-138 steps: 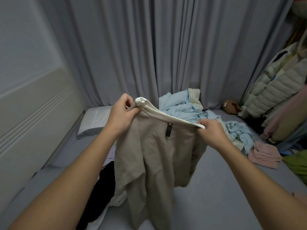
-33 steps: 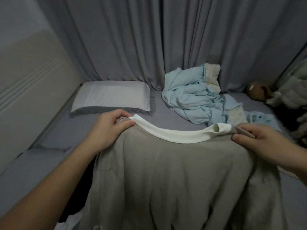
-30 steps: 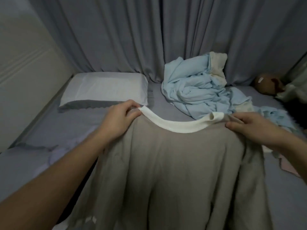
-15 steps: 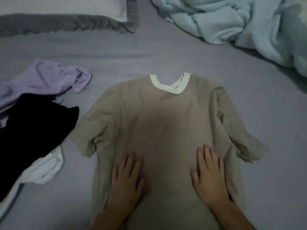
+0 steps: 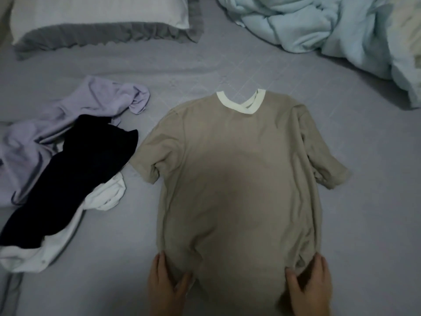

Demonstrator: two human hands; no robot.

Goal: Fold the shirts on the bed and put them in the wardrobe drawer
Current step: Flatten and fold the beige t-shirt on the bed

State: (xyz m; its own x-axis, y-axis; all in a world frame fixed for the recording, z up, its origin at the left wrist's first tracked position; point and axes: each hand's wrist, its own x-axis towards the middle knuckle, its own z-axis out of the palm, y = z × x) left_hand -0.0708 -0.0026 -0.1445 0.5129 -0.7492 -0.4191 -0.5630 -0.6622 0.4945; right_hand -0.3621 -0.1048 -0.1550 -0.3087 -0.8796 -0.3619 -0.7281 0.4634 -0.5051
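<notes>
The beige T-shirt lies flat on the grey bed, collar away from me. My left hand and right hand each seem to pinch a hem corner, though it's dim. I'd tug evenly to clear wrinkles before folding. Half a second ago both palms lay spread higher on the cloth.

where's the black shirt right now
In the head view the black shirt lies crumpled on the left of the bed, over a white garment and lilac shirt, its edge beside the beige shirt's sleeve.
</notes>
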